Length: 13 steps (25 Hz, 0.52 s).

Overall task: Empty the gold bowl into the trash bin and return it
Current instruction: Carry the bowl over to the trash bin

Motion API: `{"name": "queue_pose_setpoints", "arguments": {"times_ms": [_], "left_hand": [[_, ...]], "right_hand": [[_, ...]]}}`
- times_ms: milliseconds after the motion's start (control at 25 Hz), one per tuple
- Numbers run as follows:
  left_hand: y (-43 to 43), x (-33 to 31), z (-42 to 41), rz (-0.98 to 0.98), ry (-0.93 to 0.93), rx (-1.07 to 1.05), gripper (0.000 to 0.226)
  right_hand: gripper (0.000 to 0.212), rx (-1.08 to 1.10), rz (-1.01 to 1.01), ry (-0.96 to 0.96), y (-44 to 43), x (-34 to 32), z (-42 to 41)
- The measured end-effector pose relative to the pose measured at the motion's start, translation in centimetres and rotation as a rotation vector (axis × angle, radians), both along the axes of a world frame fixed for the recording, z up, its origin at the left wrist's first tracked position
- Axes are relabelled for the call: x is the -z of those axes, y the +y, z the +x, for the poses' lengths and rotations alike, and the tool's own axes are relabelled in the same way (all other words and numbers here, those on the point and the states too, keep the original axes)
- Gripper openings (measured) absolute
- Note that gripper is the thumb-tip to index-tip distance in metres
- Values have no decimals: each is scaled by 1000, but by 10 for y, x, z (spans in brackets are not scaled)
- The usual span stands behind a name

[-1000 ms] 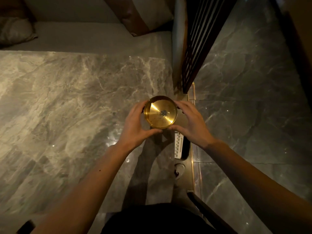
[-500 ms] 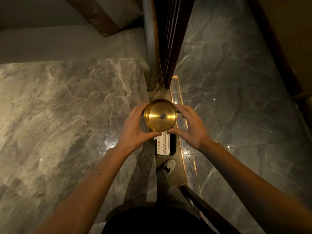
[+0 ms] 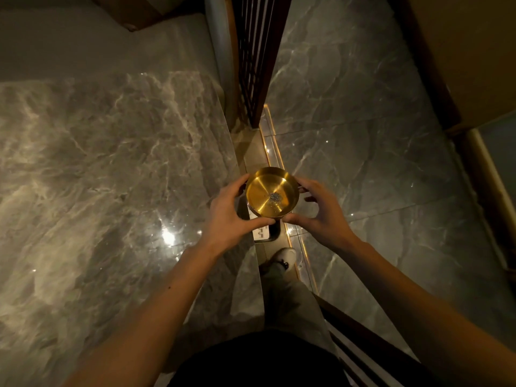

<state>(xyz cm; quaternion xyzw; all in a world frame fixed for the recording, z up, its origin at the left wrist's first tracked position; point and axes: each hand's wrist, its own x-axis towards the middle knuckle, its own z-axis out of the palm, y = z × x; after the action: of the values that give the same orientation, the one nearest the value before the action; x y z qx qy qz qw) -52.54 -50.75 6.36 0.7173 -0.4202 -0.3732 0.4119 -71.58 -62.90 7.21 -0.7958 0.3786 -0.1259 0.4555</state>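
Surface (image 3: 97,177): I see grey marble with pale veins filling the left half of my view, with a bright light glint at about 7 o'clock from the bowl.
Left hand (image 3: 227,219): I have it curled around the bowl's rim from 9 o'clock, thumb under the near edge, fingers on the far left side, gripping the bowl.
Gold bowl (image 3: 272,192): held in the air between both hands, just past the surface's right edge, over the narrow gap beside it. It sits roughly level, mouth up toward me.
Debris (image 3: 275,197): a small grey speckled clump lies on the bowl's floor, slightly right of centre.
White strip (image 3: 261,233): a pale socket-like strip shows on the floor under the bowl, at 6 o'clock from it, partly hidden by my left thumb.
Shoe (image 3: 284,256): a light shoe stands on the floor below that, at 6 o'clock from the bowl.
Right hand (image 3: 321,216): it clasps the bowl from 3 o'clock, thumb at the near rim, fingertips on the far right rim.
Slatted screen (image 3: 257,57): dark vertical bars rise at 12 o'clock from the bowl.
Floor (image 3: 377,163): glossy grey tiles fill the right side.
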Motion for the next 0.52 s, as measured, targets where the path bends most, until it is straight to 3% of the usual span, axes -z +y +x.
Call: {"name": "queue_pose_setpoints", "arguments": {"times_ms": [520], "left_hand": [[-48,62,-72,182,253,-257,99]], "right_hand": [[76,47,367,1,-58,80,-45]]}}
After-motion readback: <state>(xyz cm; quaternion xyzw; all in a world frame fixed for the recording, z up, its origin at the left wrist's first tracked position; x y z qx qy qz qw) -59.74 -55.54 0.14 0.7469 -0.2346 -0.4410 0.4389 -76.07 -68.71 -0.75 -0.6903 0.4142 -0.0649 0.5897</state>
